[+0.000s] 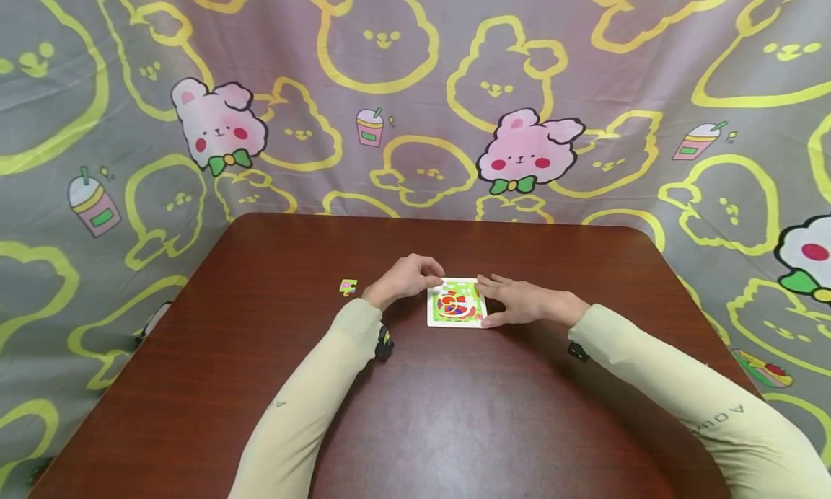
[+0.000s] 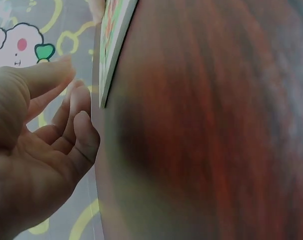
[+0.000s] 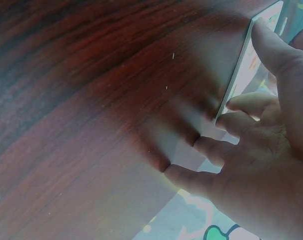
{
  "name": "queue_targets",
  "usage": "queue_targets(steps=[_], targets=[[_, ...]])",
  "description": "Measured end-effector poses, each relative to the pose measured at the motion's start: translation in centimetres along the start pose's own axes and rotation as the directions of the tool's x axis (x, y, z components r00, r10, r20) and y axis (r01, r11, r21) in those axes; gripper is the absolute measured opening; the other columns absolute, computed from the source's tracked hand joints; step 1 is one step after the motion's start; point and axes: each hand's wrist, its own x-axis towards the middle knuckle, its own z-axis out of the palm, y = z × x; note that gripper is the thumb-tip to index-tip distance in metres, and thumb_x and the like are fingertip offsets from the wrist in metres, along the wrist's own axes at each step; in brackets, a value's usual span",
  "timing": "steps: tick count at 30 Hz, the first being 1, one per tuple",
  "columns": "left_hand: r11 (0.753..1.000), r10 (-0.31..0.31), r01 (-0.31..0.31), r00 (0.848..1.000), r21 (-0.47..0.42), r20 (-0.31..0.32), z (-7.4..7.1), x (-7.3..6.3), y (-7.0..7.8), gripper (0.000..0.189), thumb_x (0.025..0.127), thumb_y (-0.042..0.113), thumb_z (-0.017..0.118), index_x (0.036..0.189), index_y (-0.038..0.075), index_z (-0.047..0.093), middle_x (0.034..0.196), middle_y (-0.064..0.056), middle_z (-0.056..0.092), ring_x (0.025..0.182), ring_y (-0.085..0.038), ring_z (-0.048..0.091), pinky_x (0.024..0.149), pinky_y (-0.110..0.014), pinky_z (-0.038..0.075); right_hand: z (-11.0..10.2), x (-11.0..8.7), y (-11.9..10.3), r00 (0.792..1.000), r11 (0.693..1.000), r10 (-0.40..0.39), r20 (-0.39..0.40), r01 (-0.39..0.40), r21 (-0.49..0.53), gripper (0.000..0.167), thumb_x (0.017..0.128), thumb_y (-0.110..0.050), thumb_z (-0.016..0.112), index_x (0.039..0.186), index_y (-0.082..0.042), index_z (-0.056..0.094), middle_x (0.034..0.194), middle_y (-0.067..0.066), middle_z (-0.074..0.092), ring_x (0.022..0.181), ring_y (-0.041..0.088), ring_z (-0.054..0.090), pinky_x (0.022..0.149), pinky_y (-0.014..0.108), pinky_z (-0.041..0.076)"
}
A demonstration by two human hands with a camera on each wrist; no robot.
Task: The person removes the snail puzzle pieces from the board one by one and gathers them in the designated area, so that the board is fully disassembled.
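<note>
A square jigsaw puzzle [image 1: 456, 304] with a white border and a colourful picture, perhaps a snail, lies flat on the brown table. My left hand [image 1: 410, 275] is at its far left corner, fingers loosely bent; nothing shows between thumb and fingers. In the left wrist view this hand [image 2: 46, 125] appears beside the board's edge [image 2: 114, 55]. My right hand [image 1: 519, 301] rests along the right side, its thumb on the near right corner and its fingers spread towards the far right corner. The right wrist view shows that thumb [image 3: 269, 47] touching the white border.
A small loose puzzle piece [image 1: 348, 287], green and pink, lies on the table left of my left hand. The brown table [image 1: 441, 412] reaches back to a patterned curtain [image 1: 415, 109] with cartoon bears and drinks.
</note>
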Motion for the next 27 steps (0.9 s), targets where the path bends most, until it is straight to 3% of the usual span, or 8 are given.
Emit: queue_targets(steps=[6, 13, 27], targets=[[0.995, 0.019, -0.022, 0.999, 0.098, 0.035, 0.9, 0.2, 0.6, 0.023, 0.090, 0.020, 0.071, 0.112, 0.015, 0.071, 0.097, -0.003, 0.070, 0.085, -0.014, 0.059, 0.072, -0.023, 0.046, 0.0, 0.0, 0.1, 1.000, 1.000, -0.004, 0.004, 0.004, 0.001, 0.089, 0.089, -0.056, 0.063, 0.155, -0.010, 0.025, 0.165, 0.013, 0.014, 0.150, 0.043, 0.011, 0.114, 0.063, 0.022], [0.974, 0.039, -0.056, 0.996, 0.221, 0.080, 1.5, 0.6, 0.9, 0.026, 0.088, 0.020, 0.073, 0.114, 0.016, 0.070, 0.097, -0.005, 0.068, 0.089, -0.015, 0.059, 0.076, -0.025, 0.048, 0.0, 0.0, 0.1, 1.000, 1.000, -0.002, 0.003, 0.002, -0.004, 0.089, 0.088, -0.057, 0.062, 0.155, -0.011, 0.025, 0.165, 0.013, 0.014, 0.150, 0.042, 0.011, 0.114, 0.064, 0.022], [0.963, 0.027, -0.050, 0.996, 0.266, 0.089, 1.5, 0.6, 1.5, 0.029, 0.090, 0.017, 0.069, 0.119, 0.014, 0.070, 0.111, -0.004, 0.070, 0.097, -0.014, 0.062, 0.082, -0.027, 0.050, 0.1, 0.0, 0.1, 1.000, 1.000, -0.006, 0.004, 0.006, -0.010, 0.089, 0.089, -0.057, 0.062, 0.155, -0.010, 0.025, 0.164, 0.014, 0.014, 0.150, 0.043, 0.012, 0.115, 0.062, 0.023]])
